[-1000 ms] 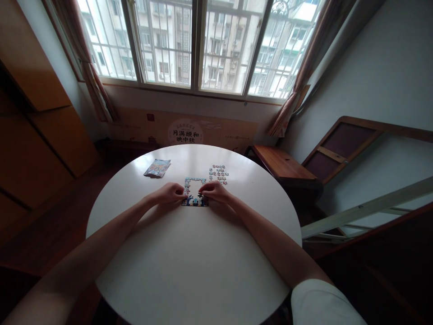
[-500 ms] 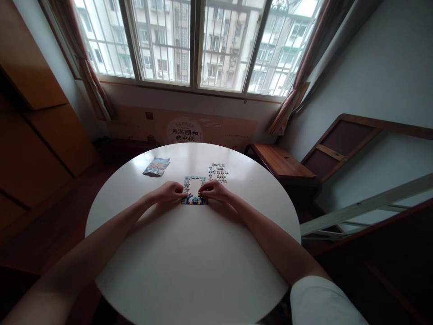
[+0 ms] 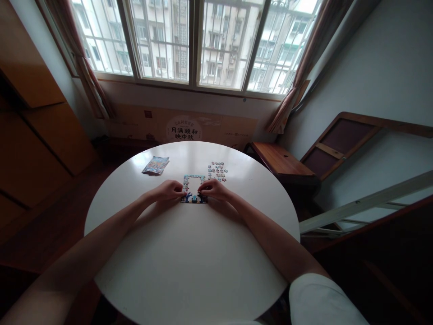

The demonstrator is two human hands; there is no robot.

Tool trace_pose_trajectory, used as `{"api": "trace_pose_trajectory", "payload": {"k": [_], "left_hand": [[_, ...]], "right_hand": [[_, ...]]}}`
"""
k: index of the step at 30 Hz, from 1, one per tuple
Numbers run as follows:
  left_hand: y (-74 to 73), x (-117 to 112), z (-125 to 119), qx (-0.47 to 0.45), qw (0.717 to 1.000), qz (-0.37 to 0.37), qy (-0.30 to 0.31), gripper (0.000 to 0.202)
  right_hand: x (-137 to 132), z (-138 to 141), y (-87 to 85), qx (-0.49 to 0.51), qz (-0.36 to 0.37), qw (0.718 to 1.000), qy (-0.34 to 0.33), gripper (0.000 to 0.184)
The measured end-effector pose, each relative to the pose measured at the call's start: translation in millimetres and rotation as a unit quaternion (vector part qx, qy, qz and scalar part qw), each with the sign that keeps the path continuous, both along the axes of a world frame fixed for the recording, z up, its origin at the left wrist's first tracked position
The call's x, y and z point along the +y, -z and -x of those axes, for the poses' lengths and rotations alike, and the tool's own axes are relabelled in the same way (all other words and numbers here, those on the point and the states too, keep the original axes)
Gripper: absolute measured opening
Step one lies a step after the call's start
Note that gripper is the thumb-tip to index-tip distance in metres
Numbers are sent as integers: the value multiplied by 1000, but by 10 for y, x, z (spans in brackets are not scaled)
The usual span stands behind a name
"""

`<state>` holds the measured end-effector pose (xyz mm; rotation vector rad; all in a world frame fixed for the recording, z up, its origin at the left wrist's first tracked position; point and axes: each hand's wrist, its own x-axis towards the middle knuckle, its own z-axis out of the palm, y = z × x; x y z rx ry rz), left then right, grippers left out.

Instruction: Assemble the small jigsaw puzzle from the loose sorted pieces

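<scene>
A partly assembled jigsaw puzzle (image 3: 194, 199) lies flat on the white round table, its border and lower rows joined around an open middle where the tabletop shows. My left hand (image 3: 170, 190) is closed at its left edge, thumb and fingertips gripping the lower left side. Over the right side, my right hand (image 3: 215, 189) is pinched, its fingertips at the inner lower right of the frame on a small dark puzzle piece, mostly hidden by the fingers. Beyond the right hand, several loose puzzle pieces (image 3: 219, 170) are spread in rough rows.
A colourful printed packet (image 3: 156, 165) lies at the back left of the white table (image 3: 189, 257). A wooden bench (image 3: 282, 159) stands behind the table on the right, near a ladder-like metal frame (image 3: 368, 203). Barred windows and curtains are beyond.
The view has shifted very slightly. Both hands stay at the same places on the puzzle, with no clear movement of pieces.
</scene>
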<state>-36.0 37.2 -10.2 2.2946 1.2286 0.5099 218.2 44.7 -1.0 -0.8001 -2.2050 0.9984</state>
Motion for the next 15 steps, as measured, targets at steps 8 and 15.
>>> {"api": "trace_pose_trajectory", "payload": {"k": [8,15], "left_hand": [[-20,-23,-5,-1,1000,3,3,46],[-23,-32,-7,5,1000,-4,7,47]], "right_hand": [[22,-13,50,10,-46,998,33,17],[12,-69,4,14,-62,996,59,13]]}}
